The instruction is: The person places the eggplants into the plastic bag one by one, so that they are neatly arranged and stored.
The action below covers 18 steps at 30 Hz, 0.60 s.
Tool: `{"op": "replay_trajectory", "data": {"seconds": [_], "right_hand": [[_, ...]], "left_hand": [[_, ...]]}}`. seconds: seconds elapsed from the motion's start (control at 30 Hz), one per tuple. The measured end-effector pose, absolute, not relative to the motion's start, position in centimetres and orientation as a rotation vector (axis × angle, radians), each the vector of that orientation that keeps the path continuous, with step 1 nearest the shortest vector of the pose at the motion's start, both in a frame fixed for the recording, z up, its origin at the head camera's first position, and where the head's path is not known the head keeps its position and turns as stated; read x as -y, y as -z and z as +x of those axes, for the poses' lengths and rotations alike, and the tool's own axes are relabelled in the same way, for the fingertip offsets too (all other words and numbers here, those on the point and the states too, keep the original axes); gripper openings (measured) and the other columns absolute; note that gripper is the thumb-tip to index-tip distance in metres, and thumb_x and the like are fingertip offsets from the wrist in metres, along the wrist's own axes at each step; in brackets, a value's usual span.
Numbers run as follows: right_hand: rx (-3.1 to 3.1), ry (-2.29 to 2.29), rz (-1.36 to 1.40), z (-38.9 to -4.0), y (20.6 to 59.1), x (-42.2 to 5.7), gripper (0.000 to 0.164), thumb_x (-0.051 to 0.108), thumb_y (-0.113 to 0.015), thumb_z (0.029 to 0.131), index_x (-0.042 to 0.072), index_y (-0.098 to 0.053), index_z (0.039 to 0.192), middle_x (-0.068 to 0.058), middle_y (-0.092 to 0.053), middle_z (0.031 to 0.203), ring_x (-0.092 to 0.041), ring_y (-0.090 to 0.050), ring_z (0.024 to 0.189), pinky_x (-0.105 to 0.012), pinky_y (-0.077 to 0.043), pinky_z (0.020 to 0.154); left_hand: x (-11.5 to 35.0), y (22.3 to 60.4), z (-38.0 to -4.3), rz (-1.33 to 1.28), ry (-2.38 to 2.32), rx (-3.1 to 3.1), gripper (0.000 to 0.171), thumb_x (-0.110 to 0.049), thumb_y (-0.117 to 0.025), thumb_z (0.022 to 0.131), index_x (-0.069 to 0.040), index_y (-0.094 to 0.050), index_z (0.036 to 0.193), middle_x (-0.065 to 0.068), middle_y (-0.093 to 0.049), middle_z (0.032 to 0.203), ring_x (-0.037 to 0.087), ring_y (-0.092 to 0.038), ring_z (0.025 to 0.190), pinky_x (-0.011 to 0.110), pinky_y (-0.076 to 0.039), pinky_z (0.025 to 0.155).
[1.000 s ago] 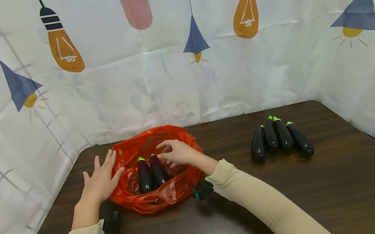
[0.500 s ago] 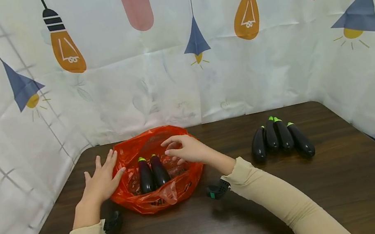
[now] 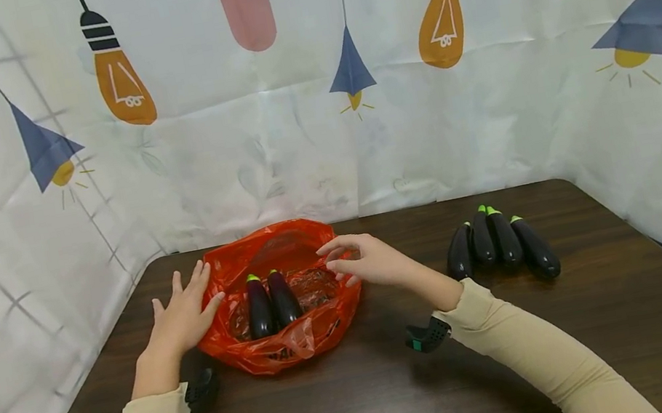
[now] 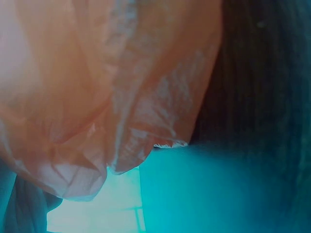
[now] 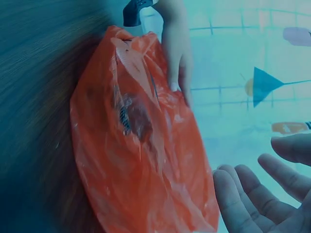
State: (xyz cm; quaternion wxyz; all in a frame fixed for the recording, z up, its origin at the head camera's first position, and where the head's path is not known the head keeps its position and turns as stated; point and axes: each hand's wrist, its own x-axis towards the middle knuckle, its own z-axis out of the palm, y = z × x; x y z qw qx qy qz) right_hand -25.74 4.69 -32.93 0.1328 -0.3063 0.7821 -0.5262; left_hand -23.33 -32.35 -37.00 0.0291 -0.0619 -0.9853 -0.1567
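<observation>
A red plastic bag [image 3: 325, 325] stands with its mouth spread wide, and two dark eggplants [image 3: 260, 311] with green stem ends lie side by side inside it. My left hand [image 3: 181, 321] rests on the bag's left rim with its fingers spread. Over the bag's right rim hovers my right hand [image 3: 367, 259], its fingers loosely bent and nothing between them. In the right wrist view, the fingers [image 5: 257, 194] are apart from each other beside the bag [image 5: 141, 160]. The left wrist view is mostly filled by the bag's film [image 4: 97, 73].
Several more eggplants [image 3: 503, 239] lie in a close group on the right of the dark wooden table [image 3: 366, 407]. A white printed curtain [image 3: 412, 140] hangs behind the table and along both sides.
My right hand has moved right, from above the eggplants in the bag to the bag's right rim. The left hand and both groups of eggplants stay in place.
</observation>
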Motion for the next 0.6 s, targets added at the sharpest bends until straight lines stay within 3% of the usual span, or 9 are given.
{"op": "replay_trajectory", "data": {"seconds": [0.13, 0.33, 0.6], "right_hand": [[-2.266, 1.542, -0.882, -25.6, 33.0, -5.9, 0.034, 0.017, -0.062, 0.104, 0.006, -0.063, 0.137, -0.020, -0.064, 0.129, -0.026, -0.070, 0.094, -0.051, -0.060, 0.084], [-2.287, 1.539, -0.851, -25.0, 32.7, -7.6, 0.038, 0.019, -0.062, 0.105, 0.005, -0.061, 0.140, -0.017, -0.063, 0.129, -0.039, -0.067, 0.106, -0.044, -0.061, 0.082], [-2.338, 1.532, -0.840, -24.5, 32.5, -9.6, 0.035, 0.018, -0.061, 0.105, 0.005, -0.062, 0.138, -0.020, -0.065, 0.127, -0.031, -0.068, 0.101, -0.044, -0.061, 0.083]], "left_hand": [[32.3, 37.0, -23.3, -0.191, 0.482, 3.039, 0.078, -0.040, -0.052, 0.106, -0.002, -0.015, 0.163, 0.023, -0.007, 0.168, 0.055, 0.005, 0.150, 0.085, 0.008, 0.102], [32.3, 37.1, -23.3, -0.192, 0.488, 3.036, 0.078, -0.040, -0.052, 0.106, -0.002, -0.014, 0.163, 0.024, -0.008, 0.168, 0.055, 0.005, 0.150, 0.085, 0.007, 0.102], [32.4, 37.0, -23.3, -0.192, 0.494, 3.036, 0.079, -0.042, -0.051, 0.106, -0.002, -0.014, 0.163, 0.024, -0.008, 0.168, 0.055, 0.006, 0.150, 0.085, 0.008, 0.102]]}}
